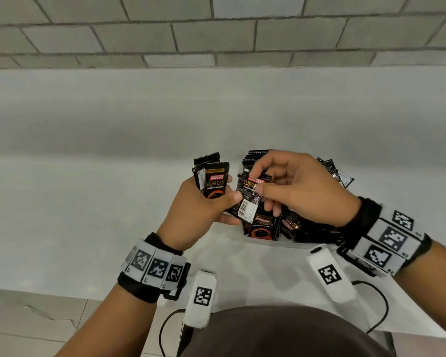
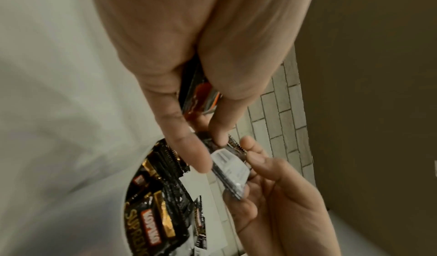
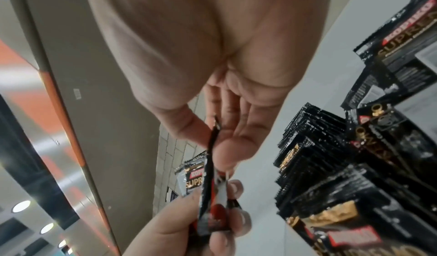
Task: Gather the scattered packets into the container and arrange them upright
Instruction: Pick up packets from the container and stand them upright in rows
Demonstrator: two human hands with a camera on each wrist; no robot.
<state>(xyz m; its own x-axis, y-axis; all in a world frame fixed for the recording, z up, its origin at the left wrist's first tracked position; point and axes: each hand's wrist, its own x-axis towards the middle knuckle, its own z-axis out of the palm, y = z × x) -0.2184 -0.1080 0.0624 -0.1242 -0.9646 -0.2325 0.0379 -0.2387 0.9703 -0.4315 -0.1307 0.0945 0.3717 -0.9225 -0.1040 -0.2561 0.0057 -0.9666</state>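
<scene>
White counter [image 1: 88, 176], hands [image 1: 198, 204] on packets [image 1: 247, 199]

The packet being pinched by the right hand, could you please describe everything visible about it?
The packet is a small glossy black foil sachet with a red Kopiko logo, gold "Supremo" lettering and a white barcode panel at its lower end. It is held tilted in the air above the other packets. The right hand pinches its upper part, and the left hand thumb touches its lower edge while gripping more sachets.
</scene>
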